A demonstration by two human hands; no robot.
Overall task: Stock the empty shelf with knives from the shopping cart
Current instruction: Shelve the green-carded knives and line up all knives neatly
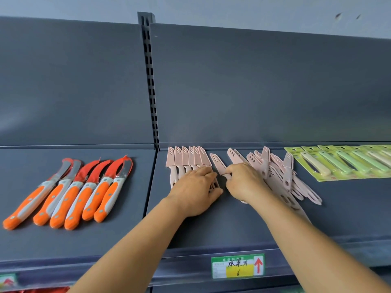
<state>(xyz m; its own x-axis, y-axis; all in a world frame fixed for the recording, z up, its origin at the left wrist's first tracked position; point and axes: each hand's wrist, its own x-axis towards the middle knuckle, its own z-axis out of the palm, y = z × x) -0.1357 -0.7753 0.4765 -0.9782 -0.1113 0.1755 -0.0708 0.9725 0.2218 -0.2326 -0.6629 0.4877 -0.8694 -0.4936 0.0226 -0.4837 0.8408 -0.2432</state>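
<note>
Far to the left of both hands, on the adjoining shelf bay, six orange-handled knives (69,193) lie side by side with red-edged curved blades pointing toward the back panel; a slotted upright (150,81) separates that bay from the working bay.

On the dark grey shelf (211,225), just left of the grip, a tidy row of pink knives (186,159) in pink sheaths lies parallel, tips toward the back panel; the left hand (195,191) rests palm-down on the handles of this row, fingers fairly straight and pressing on them, holding nothing.

Immediately to its right, the right hand (245,181) has fingers curled and pinches the handle end of a single pink knife (219,163); the sheathed blade of this knife angles up and to the left, between the tidy row and the hand, close to the last knife of the row but apart from it.

Behind and to the right of the gripping hand lies a loose pile of pink knives (283,176), overlapping at mixed angles; the right forearm crosses over part of it.

Further right, carded green and cream knives (338,163) lie in an overlapping row.

Below the hands, on the shelf's front edge, a price label (238,266) shows handwritten characters and a red arrow.
</note>
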